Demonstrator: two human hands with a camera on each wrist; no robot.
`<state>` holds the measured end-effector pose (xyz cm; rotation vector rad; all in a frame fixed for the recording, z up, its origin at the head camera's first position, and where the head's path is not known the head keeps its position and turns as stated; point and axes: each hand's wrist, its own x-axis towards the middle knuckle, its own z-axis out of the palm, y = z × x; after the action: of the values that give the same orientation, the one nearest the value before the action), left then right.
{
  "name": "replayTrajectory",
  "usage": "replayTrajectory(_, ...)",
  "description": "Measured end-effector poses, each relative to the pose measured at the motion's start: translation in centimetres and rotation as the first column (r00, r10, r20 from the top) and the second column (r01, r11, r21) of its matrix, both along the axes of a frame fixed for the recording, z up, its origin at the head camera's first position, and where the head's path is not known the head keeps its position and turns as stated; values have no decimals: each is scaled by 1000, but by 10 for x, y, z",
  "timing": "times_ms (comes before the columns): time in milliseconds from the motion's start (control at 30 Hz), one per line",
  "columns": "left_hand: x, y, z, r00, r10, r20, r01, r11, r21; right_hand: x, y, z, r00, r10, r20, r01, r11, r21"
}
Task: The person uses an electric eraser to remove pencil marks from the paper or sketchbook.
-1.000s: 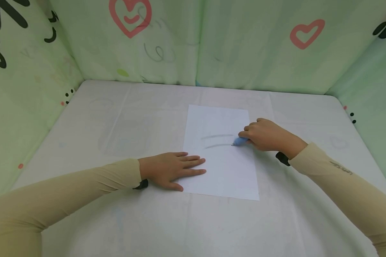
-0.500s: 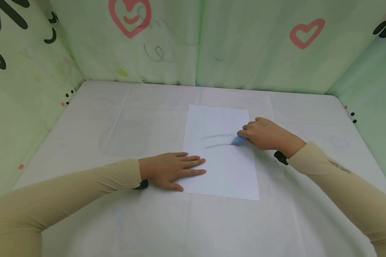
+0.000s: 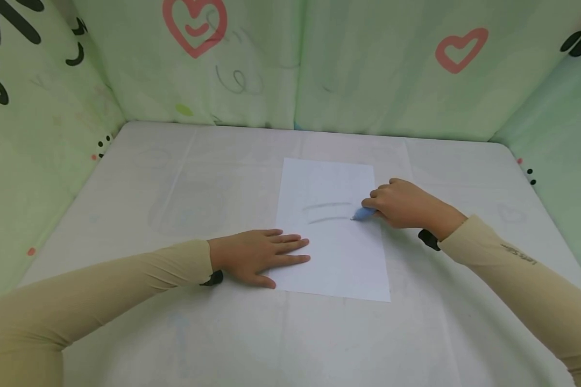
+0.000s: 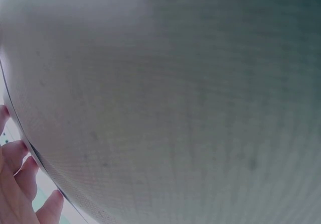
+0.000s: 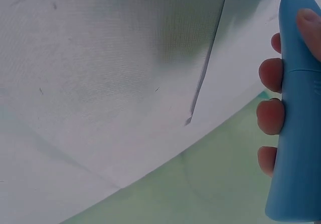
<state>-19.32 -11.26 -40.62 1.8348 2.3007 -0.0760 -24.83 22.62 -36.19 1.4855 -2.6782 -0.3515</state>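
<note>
A white sheet of paper (image 3: 331,236) lies on the white table cover (image 3: 174,193), with two grey horizontal strokes (image 3: 328,212) drawn on it. My right hand (image 3: 402,204) grips a light blue pen (image 3: 363,214) whose tip touches the paper at the right end of the lower stroke. The right wrist view shows the blue pen (image 5: 296,108) held by curled fingers (image 5: 271,118) beside the paper's edge (image 5: 205,78). My left hand (image 3: 261,255) lies flat, fingers straight, pressing the paper's lower left edge. In the left wrist view only its fingertips (image 4: 20,184) show against the cloth.
Padded green walls (image 3: 368,70) printed with pink hearts and black marks enclose the table on the left, back and right. Both forearms wear beige sleeves (image 3: 513,279). Bare cloth surrounds the paper.
The right hand and pen shifted slightly to the right along the lower stroke. The left hand has stayed in place on the paper.
</note>
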Motion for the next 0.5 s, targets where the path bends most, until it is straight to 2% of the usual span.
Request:
replayTrajectory(267,0,1,0,1000,2,9,-2,1000,1,-5,-5,-3,1000,18,-1,-18,999,-30)
replayTrajectory(500,1,1,-1,1000,3,10,-3,1000,0,-8,-9,-3,1000,3,-1,-3,1000,-12)
